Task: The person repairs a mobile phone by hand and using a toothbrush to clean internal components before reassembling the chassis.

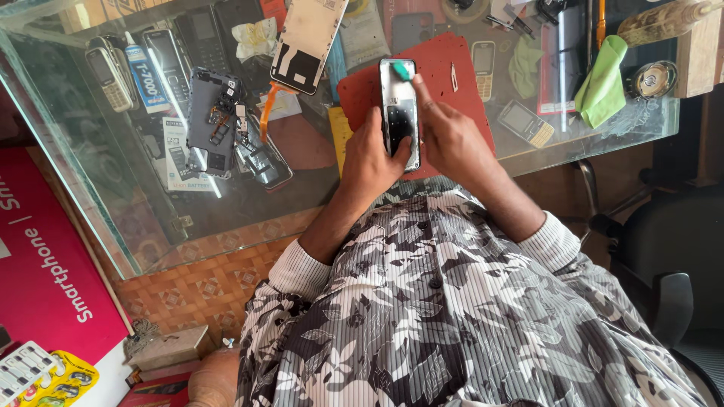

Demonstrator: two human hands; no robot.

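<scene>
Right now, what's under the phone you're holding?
The phone lies on a red mat on the glass counter. The left hand and right hand cover its lower end; directly beneath it is hidden.

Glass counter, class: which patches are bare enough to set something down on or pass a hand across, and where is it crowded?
Bare patches: the red mat right of the phone that both hands grip, and the glass counter near the green cloth. Crowded: around the opened phone body, the detached screen panel and the glue tube.
</scene>
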